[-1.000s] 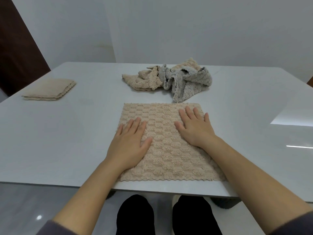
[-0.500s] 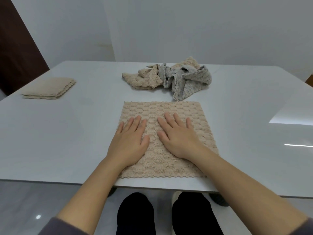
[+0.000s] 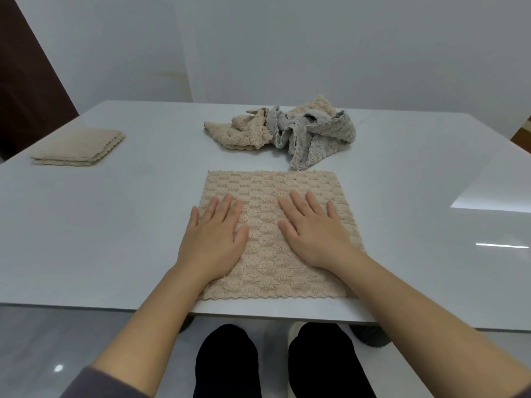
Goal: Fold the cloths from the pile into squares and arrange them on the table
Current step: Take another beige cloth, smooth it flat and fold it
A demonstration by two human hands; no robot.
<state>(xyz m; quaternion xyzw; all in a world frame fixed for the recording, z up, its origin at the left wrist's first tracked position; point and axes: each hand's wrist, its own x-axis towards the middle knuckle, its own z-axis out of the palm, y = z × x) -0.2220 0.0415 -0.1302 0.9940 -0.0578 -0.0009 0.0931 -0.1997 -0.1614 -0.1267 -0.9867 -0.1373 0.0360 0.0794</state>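
In the head view, the person is pressing both palms flat on a beige cloth (image 3: 268, 254) that is lying spread out at the near middle of the white worktop (image 3: 115, 225). The left hand (image 3: 214, 234) is resting on the cloth's left half, its outer side reaching just over the left edge. The right hand (image 3: 313, 234) is lying on the right half. The fingers (image 3: 298, 201) of both hands are stretching straight and slightly fanned toward the far side, gripping nothing.

The task is looking early to midway. One folded square (image 3: 77, 146), beige with stacked scalloped edges, is sitting far left on the worktop, well apart from the rest. The pile (image 3: 287, 133) of crumpled beige and grey cloths is waiting just beyond the spread cloth, a grey corner nearly touching its far edge. The spread cloth is not yet showing any fold, so flattening seems to be the step in hand.

The cloth is lying square to the worktop, its scalloped near edge running along the front edge, just inside it. It is looking roughly square, so no long axis is standing out.
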